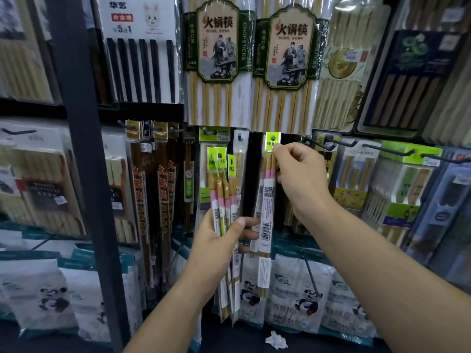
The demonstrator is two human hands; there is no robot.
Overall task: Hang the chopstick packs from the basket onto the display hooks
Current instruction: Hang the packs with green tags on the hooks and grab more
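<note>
While our left hand grips the spare packs at centre frame, our right hand pinches a light, stiff, slick-sleeved chopstick pack just below its blurred green header, probably the surest hold.

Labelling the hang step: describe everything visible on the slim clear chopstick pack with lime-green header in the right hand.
The slim clear plastic chopstick pack holds tan wooden sticks with pink-and-white bands, white barcode labels and a lime-green header with a dark hole. It stands roughly upright before a dark display gap. The right hand pinches its upper part, below the header.
</note>
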